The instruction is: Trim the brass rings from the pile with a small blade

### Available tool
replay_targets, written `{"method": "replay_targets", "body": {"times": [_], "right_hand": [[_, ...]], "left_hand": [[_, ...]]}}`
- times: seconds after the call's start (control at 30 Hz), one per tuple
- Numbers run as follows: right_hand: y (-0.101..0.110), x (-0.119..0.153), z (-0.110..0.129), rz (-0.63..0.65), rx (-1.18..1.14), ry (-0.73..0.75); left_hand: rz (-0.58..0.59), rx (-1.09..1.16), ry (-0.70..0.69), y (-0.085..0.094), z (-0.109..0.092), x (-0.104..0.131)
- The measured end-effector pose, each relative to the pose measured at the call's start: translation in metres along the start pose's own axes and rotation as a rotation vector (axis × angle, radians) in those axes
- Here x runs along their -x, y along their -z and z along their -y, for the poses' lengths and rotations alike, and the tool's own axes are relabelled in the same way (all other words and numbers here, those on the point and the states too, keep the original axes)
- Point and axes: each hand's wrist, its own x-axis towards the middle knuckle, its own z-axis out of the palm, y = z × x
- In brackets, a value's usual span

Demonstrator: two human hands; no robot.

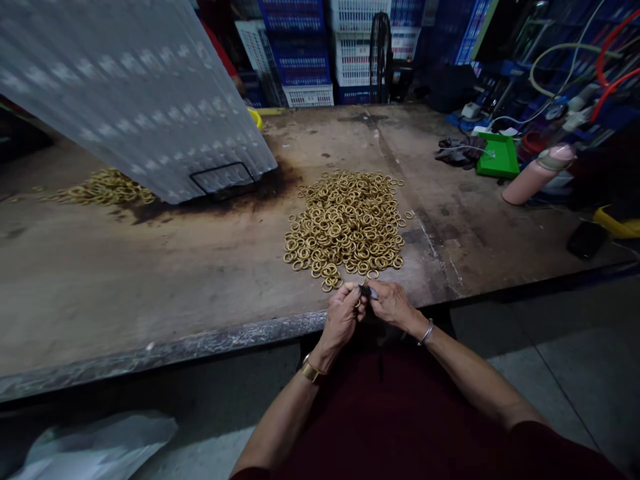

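Observation:
At the table's front edge, my left hand [344, 312] is closed on a brass-coloured ring [357, 304], partly hidden by the fingers. Close against it, my right hand [393, 305] grips a small tool with a dark tip and grey body [369, 292]; its exact kind does not show. The tool's dark end meets the left fingertips. Just beyond both hands lies a heap of similar rings [350, 220], with a few loose ones at its near side.
A tall grey corrugated panel [165, 100] stands on the left of the wooden table [225, 267], beside another ring pile [107, 188]. To the right are a pink bottle [540, 175], a green tray [499, 155] and a dark phone-like object [587, 240]. Crates [303, 60] stack behind.

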Motion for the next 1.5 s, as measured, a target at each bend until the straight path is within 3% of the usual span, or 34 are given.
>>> {"method": "replay_targets", "body": {"times": [0.37,0.7,0.83,1.07,1.3,1.5], "right_hand": [[0.009,-0.001,0.007,0.065,0.151,-0.085],[0.011,-0.005,-0.002,0.116,-0.067,-0.035],[0.011,-0.004,-0.007,0.130,-0.023,-0.040],[0.007,-0.005,-0.022,0.015,0.156,-0.214],[0.000,-0.022,-0.010,-0.074,0.215,-0.415],[-0.005,-0.032,-0.014,-0.073,0.260,-0.391]], "left_hand": [[0.001,-0.027,0.018,0.001,-0.001,0.000],[0.031,-0.126,-0.019,0.008,0.003,-0.002],[0.047,-0.157,-0.009,0.011,0.003,0.000],[0.191,0.073,0.120,-0.001,-0.011,0.009],[0.079,0.182,0.206,0.006,-0.006,0.002],[0.132,0.286,0.235,0.016,-0.005,-0.003]]}}
